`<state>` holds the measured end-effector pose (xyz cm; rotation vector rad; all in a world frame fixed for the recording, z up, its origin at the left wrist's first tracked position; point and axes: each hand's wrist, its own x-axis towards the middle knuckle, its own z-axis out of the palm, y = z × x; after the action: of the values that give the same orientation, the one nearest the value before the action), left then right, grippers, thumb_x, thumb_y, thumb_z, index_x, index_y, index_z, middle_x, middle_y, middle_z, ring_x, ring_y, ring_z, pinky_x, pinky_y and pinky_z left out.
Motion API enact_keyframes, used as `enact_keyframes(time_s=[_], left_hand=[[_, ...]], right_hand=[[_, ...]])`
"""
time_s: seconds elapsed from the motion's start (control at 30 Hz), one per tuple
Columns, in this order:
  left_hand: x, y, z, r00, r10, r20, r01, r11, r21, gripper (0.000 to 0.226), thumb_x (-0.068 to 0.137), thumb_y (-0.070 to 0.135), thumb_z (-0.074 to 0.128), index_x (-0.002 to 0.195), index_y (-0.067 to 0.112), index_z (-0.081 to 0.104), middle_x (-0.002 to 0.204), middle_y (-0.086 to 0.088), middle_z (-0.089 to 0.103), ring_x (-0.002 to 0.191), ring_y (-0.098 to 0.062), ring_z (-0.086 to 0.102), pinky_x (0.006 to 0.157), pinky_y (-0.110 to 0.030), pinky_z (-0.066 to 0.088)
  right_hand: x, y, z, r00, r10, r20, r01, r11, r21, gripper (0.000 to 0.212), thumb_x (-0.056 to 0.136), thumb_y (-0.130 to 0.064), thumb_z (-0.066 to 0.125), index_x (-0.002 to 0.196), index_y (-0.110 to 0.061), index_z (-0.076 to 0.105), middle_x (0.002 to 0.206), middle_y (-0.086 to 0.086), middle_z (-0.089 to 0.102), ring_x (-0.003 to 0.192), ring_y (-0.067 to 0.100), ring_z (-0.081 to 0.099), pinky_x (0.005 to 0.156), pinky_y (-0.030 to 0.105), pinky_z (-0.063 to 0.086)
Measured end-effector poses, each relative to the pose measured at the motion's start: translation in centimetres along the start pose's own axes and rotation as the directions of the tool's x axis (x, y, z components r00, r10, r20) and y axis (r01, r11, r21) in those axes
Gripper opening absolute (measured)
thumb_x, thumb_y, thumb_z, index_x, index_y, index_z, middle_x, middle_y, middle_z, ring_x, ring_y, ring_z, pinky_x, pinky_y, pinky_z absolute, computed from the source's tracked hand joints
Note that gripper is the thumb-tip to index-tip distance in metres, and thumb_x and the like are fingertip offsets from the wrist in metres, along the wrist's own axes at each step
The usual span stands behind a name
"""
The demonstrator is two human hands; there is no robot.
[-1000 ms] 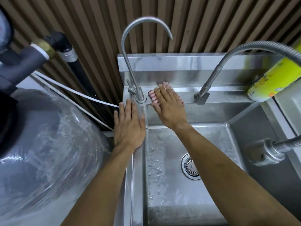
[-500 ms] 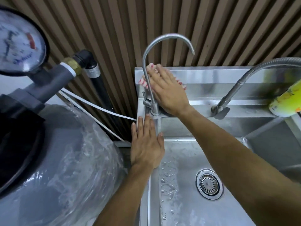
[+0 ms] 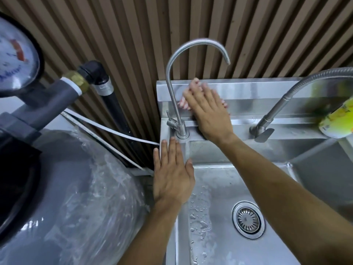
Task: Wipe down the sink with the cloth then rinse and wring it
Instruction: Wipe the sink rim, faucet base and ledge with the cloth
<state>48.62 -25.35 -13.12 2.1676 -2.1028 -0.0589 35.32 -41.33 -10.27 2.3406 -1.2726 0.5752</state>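
My right hand [image 3: 209, 111] lies flat on the pink-and-white striped cloth [image 3: 183, 104], pressing it against the upright back panel of the steel sink [image 3: 267, 88], just right of the gooseneck tap [image 3: 172, 83]. Only the cloth's edges peek out beside my fingers. My left hand [image 3: 172, 173] rests palm down, fingers spread, on the sink's left rim, holding nothing. The basin floor is wet, with droplets left of the round drain strainer [image 3: 248, 219].
A second tap with a flexible hose [image 3: 282, 100] stands at the right, beside a yellow-green bottle [image 3: 338, 119]. A large grey tank wrapped in plastic [image 3: 66, 197], with a pressure gauge [image 3: 15, 56] and pipes, crowds the left. Behind is a slatted brown wall.
My right hand has slid the cloth up from the tap ledge onto the back panel and shifted slightly right. My view has moved closer; the left hand stays on the rim.
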Motion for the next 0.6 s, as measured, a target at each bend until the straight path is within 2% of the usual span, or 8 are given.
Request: enact_keyframes(time_s=[0.07,0.13,0.23,0.33,0.4,0.5,0.53,0.6], left_hand=[[0.0,-0.1,0.1,1.0,-0.002,-0.003,0.002,1.0,0.002,0.07,0.1,0.043,0.018,0.159,0.005,0.022,0.169,-0.011,0.015,0.157,-0.03,0.01,0.127,-0.052,0.005],[0.0,-0.2,0.0,1.0,-0.011,0.0,0.011,1.0,0.001,0.07,0.101,0.043,0.017,0.16,0.006,0.021,0.169,-0.01,0.014,0.158,-0.03,0.008,0.127,-0.051,0.003],[-0.1,-0.2,-0.3,1.0,0.007,0.017,-0.008,1.0,0.012,0.071,0.101,0.044,0.011,0.161,0.007,0.015,0.17,-0.009,0.006,0.158,-0.029,0.001,0.127,-0.05,-0.002],[-0.3,-0.2,-0.4,1.0,0.02,0.023,-0.02,1.0,0.006,0.072,0.1,0.043,0.007,0.161,0.007,0.013,0.17,-0.01,0.005,0.158,-0.029,0.0,0.126,-0.05,-0.004],[-0.5,-0.4,-0.4,0.999,0.032,0.022,-0.032,0.999,-0.007,0.071,0.1,0.043,0.01,0.161,0.006,0.018,0.17,-0.01,0.01,0.158,-0.029,0.003,0.127,-0.05,-0.002],[-0.6,-0.3,-0.4,1.0,0.024,0.011,-0.024,0.999,-0.04,0.073,0.099,0.044,0.005,0.161,0.006,0.015,0.17,-0.01,0.007,0.158,-0.028,0.001,0.127,-0.047,-0.001],[-0.5,-0.2,-0.4,1.0,0.026,0.011,-0.026,0.999,-0.044,0.074,0.098,0.045,0.003,0.161,0.006,0.013,0.17,-0.01,0.006,0.158,-0.028,0.0,0.127,-0.046,-0.002],[-0.4,-0.1,-0.2,1.0,0.025,0.009,-0.025,0.999,-0.039,0.074,0.098,0.045,0.004,0.16,0.006,0.013,0.169,-0.011,0.007,0.158,-0.029,0.0,0.127,-0.046,0.0]], right_hand=[[1.5,-1.0,0.5,0.965,-0.26,0.048,0.263,0.961,-0.086,0.076,0.104,-0.01,0.046,0.165,-0.02,0.001,0.173,0.007,0.004,0.157,0.024,-0.006,0.129,0.041,-0.002],[2.1,-1.2,1.2,0.902,-0.399,0.164,0.428,0.877,-0.217,0.071,0.107,-0.02,0.034,0.164,-0.019,-0.008,0.173,0.006,-0.005,0.157,0.023,-0.01,0.129,0.042,-0.003],[2.0,-0.9,1.5,0.779,-0.491,0.39,0.613,0.729,-0.305,0.068,0.109,-0.033,0.026,0.163,-0.015,-0.01,0.172,0.006,-0.011,0.159,0.021,-0.01,0.127,0.043,-0.01],[0.8,1.4,0.5,0.752,-0.524,0.4,0.635,0.739,-0.225,0.059,0.11,-0.03,0.016,0.163,-0.017,-0.006,0.171,0.001,-0.01,0.158,0.017,-0.008,0.129,0.039,-0.006],[-1.5,3.3,0.0,0.847,-0.422,0.325,0.493,0.852,-0.178,0.059,0.108,-0.031,0.02,0.164,-0.021,0.004,0.171,-0.002,-0.001,0.158,0.017,-0.001,0.13,0.04,0.002],[-4.3,4.3,-0.7,0.986,-0.08,0.147,0.099,0.988,-0.122,0.062,0.107,-0.026,0.038,0.164,-0.021,0.017,0.172,0.002,0.012,0.159,0.026,0.01,0.13,0.045,0.008],[-4.5,4.2,-0.7,0.994,0.074,0.076,-0.068,0.995,-0.075,0.062,0.108,-0.026,0.039,0.164,-0.017,0.015,0.172,0.007,0.011,0.159,0.03,0.009,0.13,0.045,0.006],[-4.1,2.8,-0.9,0.902,0.431,0.027,-0.432,0.896,0.103,0.063,0.11,-0.029,0.033,0.163,-0.007,0.008,0.171,0.015,0.004,0.159,0.033,0.002,0.129,0.043,-0.002]])
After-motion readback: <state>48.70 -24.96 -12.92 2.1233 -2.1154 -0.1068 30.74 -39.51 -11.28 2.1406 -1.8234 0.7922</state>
